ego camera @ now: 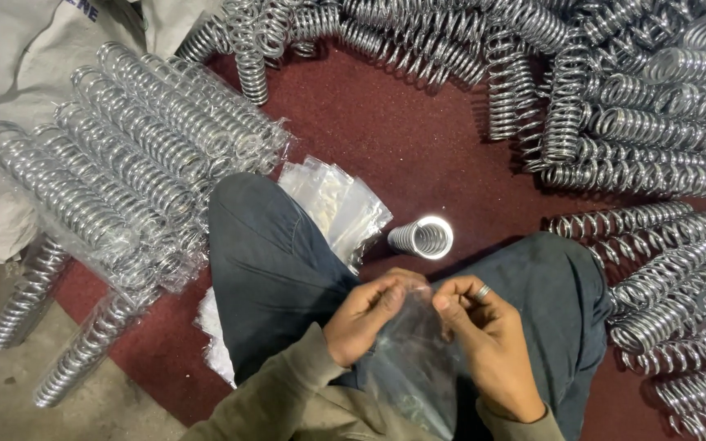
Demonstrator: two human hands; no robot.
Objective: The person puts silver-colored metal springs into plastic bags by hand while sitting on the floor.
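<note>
My left hand [365, 317] and my right hand [488, 339] both pinch the top edge of a clear plastic bag [414, 359] that hangs over my lap. One shiny metal coil spring [422, 238] lies on the dark red mat just beyond my hands, its open end facing me. A stack of empty clear bags [337, 204] rests beside my left knee.
Bagged springs [124, 163] lie in rows at the left on the red mat [386, 139]. A big heap of loose springs [639, 122] fills the top and right. A white woven sack [10, 73] sits at the far left. My knees [263, 245] are bent in front.
</note>
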